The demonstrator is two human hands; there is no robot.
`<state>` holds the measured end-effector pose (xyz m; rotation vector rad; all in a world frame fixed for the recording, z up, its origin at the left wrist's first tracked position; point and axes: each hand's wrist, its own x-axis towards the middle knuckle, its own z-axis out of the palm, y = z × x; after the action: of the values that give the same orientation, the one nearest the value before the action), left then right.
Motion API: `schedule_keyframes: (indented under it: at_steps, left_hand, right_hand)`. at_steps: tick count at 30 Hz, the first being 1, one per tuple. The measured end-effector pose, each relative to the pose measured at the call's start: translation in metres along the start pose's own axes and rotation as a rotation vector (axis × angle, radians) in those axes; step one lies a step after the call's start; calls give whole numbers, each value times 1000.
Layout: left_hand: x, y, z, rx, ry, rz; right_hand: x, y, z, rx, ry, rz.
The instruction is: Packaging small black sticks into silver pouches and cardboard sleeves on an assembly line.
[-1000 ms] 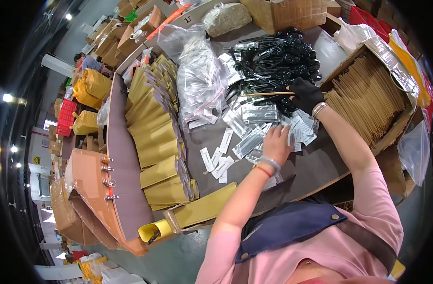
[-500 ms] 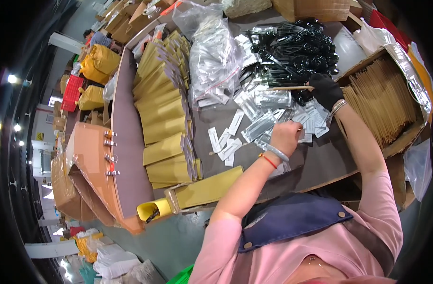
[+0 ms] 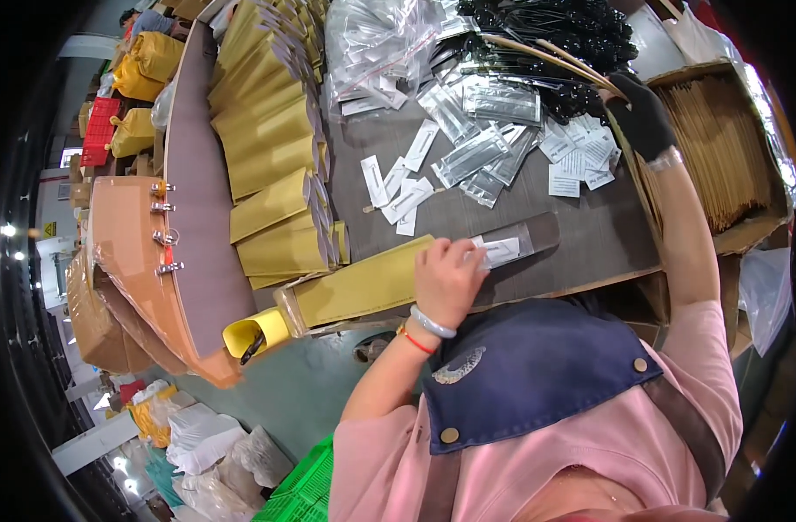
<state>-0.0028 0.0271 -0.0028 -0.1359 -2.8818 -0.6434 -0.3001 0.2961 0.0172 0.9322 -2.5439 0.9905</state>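
My left hand (image 3: 448,278) sits low and close in front of me, bare, fingers (image 3: 478,255) curled and pinched together at their tips, knuckles up. My right hand (image 3: 641,115) is gloved in black, arm stretched far forward and well apart from the left fingers, closed in a fist-like grip.

Grey table (image 3: 589,235), yellow envelopes (image 3: 272,130), clear sleeves (image 3: 476,157)
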Motion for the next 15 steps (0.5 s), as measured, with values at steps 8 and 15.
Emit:
schedule_keyframes:
  at_steps: [8,15]
  left_hand:
    - [-32,13,-7,186,-131,4]
    - [-38,-1,-17,100,-102,-20]
  right_hand:
    - [-87,-99,25,675,-643,533]
    - [-118,-133,55,243,-494,148]
